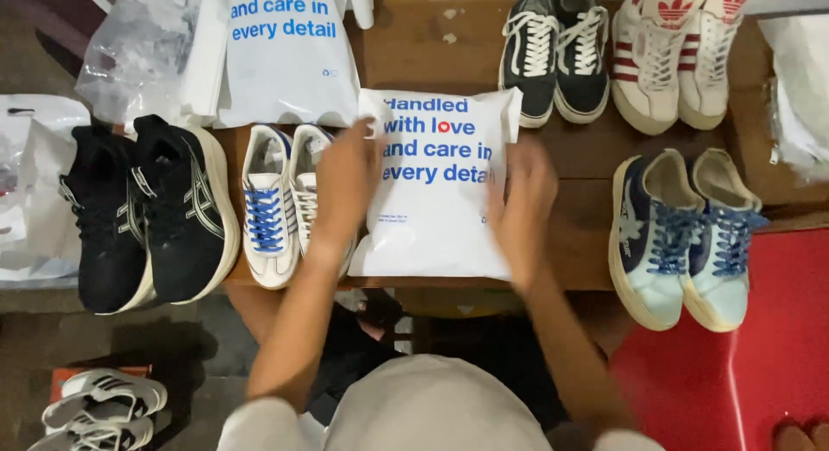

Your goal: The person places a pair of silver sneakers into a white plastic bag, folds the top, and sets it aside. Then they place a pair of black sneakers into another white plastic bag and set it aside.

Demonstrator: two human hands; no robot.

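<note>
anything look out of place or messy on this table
Mostly tidy: the shoes sit in neat pairs. Both hands, left hand and right hand, rest on the edges of a white mailer bag. The oddity is the light blue pair at the right, whose toes hang over the table's front edge.

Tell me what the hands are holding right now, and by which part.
The left hand and right hand press on the left and right edges of the flat white plastic mailer bag lying on the brown wooden table; neither lifts it.
</note>
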